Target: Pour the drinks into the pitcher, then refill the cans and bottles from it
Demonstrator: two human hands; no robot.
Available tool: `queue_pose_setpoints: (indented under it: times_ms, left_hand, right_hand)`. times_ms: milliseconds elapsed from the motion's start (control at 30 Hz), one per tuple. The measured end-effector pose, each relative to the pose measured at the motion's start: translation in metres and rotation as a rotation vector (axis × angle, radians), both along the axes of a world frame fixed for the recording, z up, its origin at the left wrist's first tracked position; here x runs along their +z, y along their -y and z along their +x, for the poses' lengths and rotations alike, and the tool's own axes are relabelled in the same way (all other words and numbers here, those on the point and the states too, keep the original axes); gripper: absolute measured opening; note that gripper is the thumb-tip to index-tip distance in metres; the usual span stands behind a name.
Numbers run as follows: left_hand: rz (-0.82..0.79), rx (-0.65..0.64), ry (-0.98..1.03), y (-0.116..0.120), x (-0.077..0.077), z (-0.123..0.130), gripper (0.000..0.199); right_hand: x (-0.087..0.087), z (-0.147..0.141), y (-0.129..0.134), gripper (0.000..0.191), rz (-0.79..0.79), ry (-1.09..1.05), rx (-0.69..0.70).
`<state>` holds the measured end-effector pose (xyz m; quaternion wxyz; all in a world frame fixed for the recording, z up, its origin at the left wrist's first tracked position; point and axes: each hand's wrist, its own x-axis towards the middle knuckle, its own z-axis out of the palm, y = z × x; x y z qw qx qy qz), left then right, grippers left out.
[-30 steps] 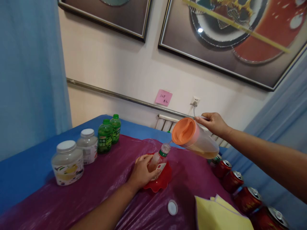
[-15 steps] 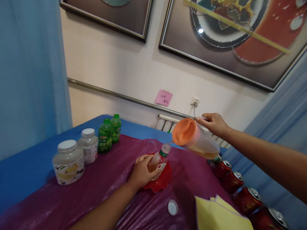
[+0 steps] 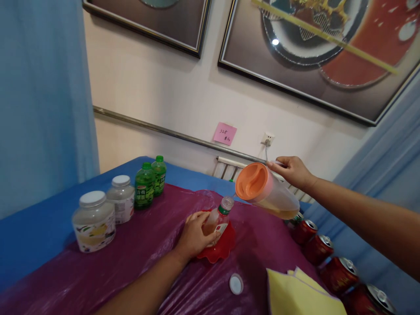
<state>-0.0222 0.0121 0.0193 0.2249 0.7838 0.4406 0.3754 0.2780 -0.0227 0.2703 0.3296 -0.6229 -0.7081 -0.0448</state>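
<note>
My left hand (image 3: 197, 234) is wrapped round a clear bottle (image 3: 224, 213) with a green band at its neck. The bottle is uncapped and stands, slightly tilted, over a red scalloped dish (image 3: 226, 244). My right hand (image 3: 293, 169) grips the handle of a translucent pitcher (image 3: 278, 197) with an orange lid (image 3: 252, 181). The pitcher is tipped to the left, its spout close above the bottle's mouth, and a thin stream runs between them. Pale yellowish liquid lies low in the pitcher. A white cap (image 3: 236, 284) rests on the purple sheet in front of the dish.
Two clear jars with white lids (image 3: 93, 223) and two green bottles (image 3: 145, 186) stand at the left. A row of red cans (image 3: 339, 274) lines the right edge, beside yellow cloths (image 3: 302, 293). Purple plastic (image 3: 138, 258) covers the blue table. Behind is a wall with a rail.
Both hands hold almost the same pose. The pitcher's body has shifted very slightly; the bottle and dish look unmoved.
</note>
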Motion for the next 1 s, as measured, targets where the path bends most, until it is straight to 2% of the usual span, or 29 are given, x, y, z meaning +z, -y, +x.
queue_pose_setpoints:
  times_ms: [1000]
  left_hand:
    - [-0.006,0.005,-0.01,0.0005,0.0001,0.0006,0.057]
  right_hand:
    - [0.0023,-0.0036,0.0012,0.064,-0.023,0.021,-0.026]
